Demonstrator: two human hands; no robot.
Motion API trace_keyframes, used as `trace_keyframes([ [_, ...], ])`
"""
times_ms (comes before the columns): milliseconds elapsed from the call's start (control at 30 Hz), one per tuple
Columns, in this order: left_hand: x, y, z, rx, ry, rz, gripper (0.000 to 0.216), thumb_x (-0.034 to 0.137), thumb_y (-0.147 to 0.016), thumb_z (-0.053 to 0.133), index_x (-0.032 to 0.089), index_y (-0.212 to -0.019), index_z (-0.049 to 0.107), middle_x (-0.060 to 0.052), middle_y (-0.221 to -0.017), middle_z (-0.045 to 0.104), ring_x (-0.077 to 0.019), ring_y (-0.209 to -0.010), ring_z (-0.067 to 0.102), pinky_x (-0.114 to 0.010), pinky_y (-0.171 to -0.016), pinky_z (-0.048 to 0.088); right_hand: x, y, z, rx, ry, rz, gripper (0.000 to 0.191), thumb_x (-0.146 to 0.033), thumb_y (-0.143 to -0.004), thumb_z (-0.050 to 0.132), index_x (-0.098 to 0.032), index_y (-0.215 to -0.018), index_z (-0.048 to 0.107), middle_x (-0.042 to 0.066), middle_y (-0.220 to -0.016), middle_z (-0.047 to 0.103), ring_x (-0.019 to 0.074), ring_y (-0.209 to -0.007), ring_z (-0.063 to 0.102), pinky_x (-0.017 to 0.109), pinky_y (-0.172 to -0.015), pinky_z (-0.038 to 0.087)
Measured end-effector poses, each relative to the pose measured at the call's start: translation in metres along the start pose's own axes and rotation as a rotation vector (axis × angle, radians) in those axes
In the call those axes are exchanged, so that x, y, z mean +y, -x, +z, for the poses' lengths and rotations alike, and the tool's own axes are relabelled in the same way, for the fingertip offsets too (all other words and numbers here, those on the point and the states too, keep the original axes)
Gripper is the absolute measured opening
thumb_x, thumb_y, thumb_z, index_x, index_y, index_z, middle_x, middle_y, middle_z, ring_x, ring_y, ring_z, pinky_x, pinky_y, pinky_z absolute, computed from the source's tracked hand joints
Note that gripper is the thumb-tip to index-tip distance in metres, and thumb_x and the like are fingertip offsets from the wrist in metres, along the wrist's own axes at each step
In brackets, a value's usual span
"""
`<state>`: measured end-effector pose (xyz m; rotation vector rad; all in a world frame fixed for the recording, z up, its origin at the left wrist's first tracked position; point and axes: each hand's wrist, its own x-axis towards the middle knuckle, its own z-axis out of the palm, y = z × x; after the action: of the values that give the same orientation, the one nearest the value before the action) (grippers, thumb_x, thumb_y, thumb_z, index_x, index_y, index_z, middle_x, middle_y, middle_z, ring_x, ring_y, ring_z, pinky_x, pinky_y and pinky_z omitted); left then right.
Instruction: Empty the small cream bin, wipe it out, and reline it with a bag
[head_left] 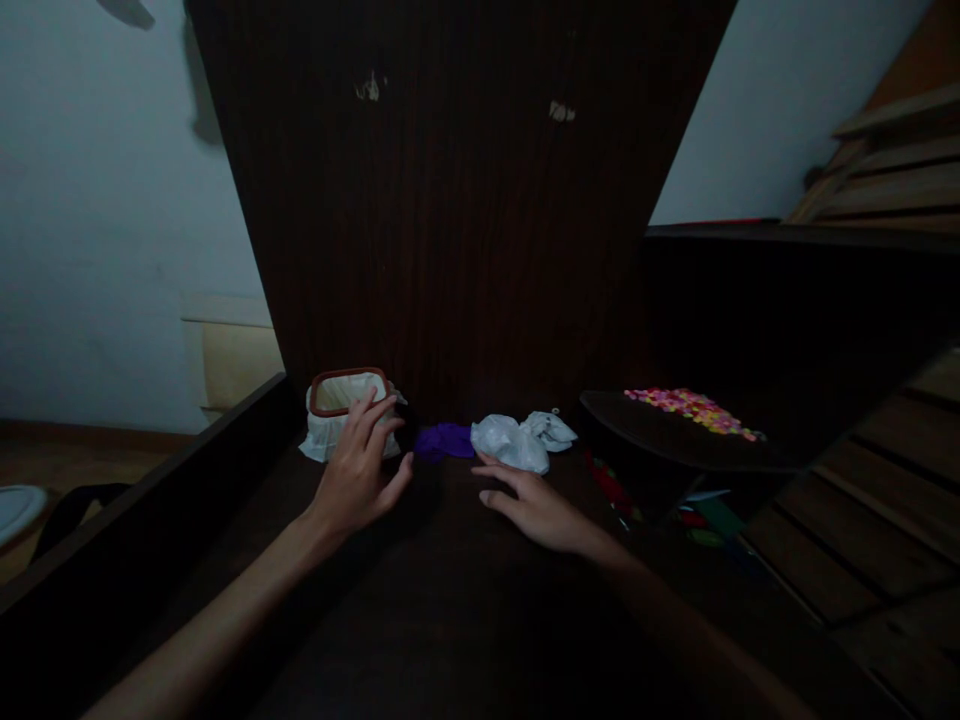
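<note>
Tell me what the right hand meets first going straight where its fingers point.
Most likely the crumpled white bag, just ahead of the right hand; the purple cloth beside it lies near that line too, and depth is unclear.

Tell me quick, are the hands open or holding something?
Left hand: open, fingers spread at the white-lined container, gripping nothing.
Right hand: open, empty, fingertips beside the crumpled white bag.
</note>
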<state>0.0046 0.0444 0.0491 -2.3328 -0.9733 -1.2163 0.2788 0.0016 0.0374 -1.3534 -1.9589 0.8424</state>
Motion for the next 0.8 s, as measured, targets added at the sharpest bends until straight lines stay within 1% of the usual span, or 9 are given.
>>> trace_keyframes([
  [100, 0.009, 0.01, 0.005, -0.26, 0.092, 0.011, 0.03, 0.035, -0.095, 0.054, 0.02, -0.121, 0.057, -0.015, -0.137, 0.061, -0.0339, -0.143, 0.047, -0.055, -0.115, 0.046, 0.002, 0.014, -0.001, -0.066, 0.268, -0.012, 0.053, -0.046, -0.092, 0.06, -0.02, -0.138, 0.064, 0.012, -0.16, 0.04, 0.0319, -0.151, 0.033, 0.052, -0.122, 0.029],
  [200, 0.012, 0.025, 0.013, -0.506, 0.157, -0.02, 0.038, 0.04, -0.094, 0.056, 0.019, -0.125, 0.06, -0.017, -0.137, 0.064, -0.0348, -0.138, 0.053, -0.051, -0.11, 0.051, 0.003, 0.021, 0.005, -0.169, 0.401, 0.039, 0.063, -0.051, -0.092, 0.06, -0.017, -0.144, 0.058, 0.014, -0.162, 0.034, 0.0352, -0.153, 0.025, 0.052, -0.122, 0.029],
  [300, 0.014, 0.043, 0.022, -0.683, 0.193, -0.051, 0.045, 0.043, -0.095, 0.056, 0.017, -0.131, 0.06, -0.018, -0.139, 0.064, -0.0358, -0.136, 0.055, -0.051, -0.109, 0.051, 0.007, 0.023, 0.013, -0.302, 0.46, 0.1, 0.07, -0.052, -0.091, 0.06, -0.014, -0.149, 0.052, 0.018, -0.162, 0.032, 0.0387, -0.153, 0.025, 0.054, -0.122, 0.029],
  [367, 0.016, 0.054, 0.026, -0.768, 0.224, -0.046, 0.05, 0.047, -0.097, 0.055, 0.016, -0.137, 0.059, -0.018, -0.143, 0.061, -0.0352, -0.137, 0.055, -0.05, -0.11, 0.05, 0.013, 0.023, 0.021, -0.356, 0.459, 0.113, 0.073, -0.052, -0.091, 0.061, -0.012, -0.151, 0.049, 0.02, -0.162, 0.031, 0.0411, -0.152, 0.025, 0.057, -0.121, 0.03],
  [400, 0.016, 0.059, 0.029, -0.793, 0.248, -0.035, 0.053, 0.048, -0.097, 0.054, 0.017, -0.14, 0.056, -0.017, -0.146, 0.059, -0.0344, -0.139, 0.053, -0.05, -0.112, 0.048, 0.017, 0.023, 0.024, -0.368, 0.445, 0.104, 0.075, -0.051, -0.089, 0.063, -0.012, -0.151, 0.048, 0.021, -0.162, 0.03, 0.042, -0.151, 0.025, 0.058, -0.12, 0.031],
  [467, 0.016, 0.066, 0.032, -0.801, 0.299, -0.007, 0.057, 0.05, -0.099, 0.053, 0.02, -0.147, 0.051, -0.016, -0.154, 0.05, -0.0329, -0.145, 0.045, -0.05, -0.116, 0.043, 0.025, 0.022, 0.032, -0.371, 0.412, 0.057, 0.079, -0.052, -0.087, 0.067, -0.014, -0.153, 0.046, 0.02, -0.163, 0.027, 0.0426, -0.152, 0.022, 0.059, -0.119, 0.031],
  [567, 0.015, 0.073, 0.036, -0.789, 0.34, 0.02, 0.06, 0.05, -0.101, 0.05, 0.023, -0.154, 0.043, -0.013, -0.16, 0.041, -0.0313, -0.151, 0.034, -0.053, -0.122, 0.034, 0.034, 0.021, 0.041, -0.357, 0.396, -0.013, 0.081, -0.054, -0.089, 0.065, -0.015, -0.156, 0.041, 0.019, -0.165, 0.02, 0.0411, -0.154, 0.013, 0.06, -0.122, 0.023],
  [700, 0.012, 0.075, 0.04, -0.779, 0.348, 0.021, 0.063, 0.053, -0.101, 0.05, 0.026, -0.157, 0.037, -0.01, -0.162, 0.038, -0.0318, -0.152, 0.032, -0.055, -0.123, 0.032, 0.037, 0.019, 0.051, -0.334, 0.422, -0.066, 0.077, -0.055, -0.096, 0.054, -0.014, -0.158, 0.035, 0.016, -0.166, 0.015, 0.0389, -0.156, 0.005, 0.062, -0.124, 0.014],
  [800, 0.011, 0.076, 0.043, -0.771, 0.346, 0.025, 0.064, 0.054, -0.101, 0.05, 0.028, -0.158, 0.035, -0.009, -0.162, 0.037, -0.0323, -0.151, 0.033, -0.056, -0.123, 0.032, 0.039, 0.019, 0.056, -0.282, 0.468, -0.105, 0.073, -0.053, -0.099, 0.049, -0.013, -0.159, 0.033, 0.015, -0.167, 0.015, 0.0361, -0.156, 0.005, 0.06, -0.126, 0.012],
])
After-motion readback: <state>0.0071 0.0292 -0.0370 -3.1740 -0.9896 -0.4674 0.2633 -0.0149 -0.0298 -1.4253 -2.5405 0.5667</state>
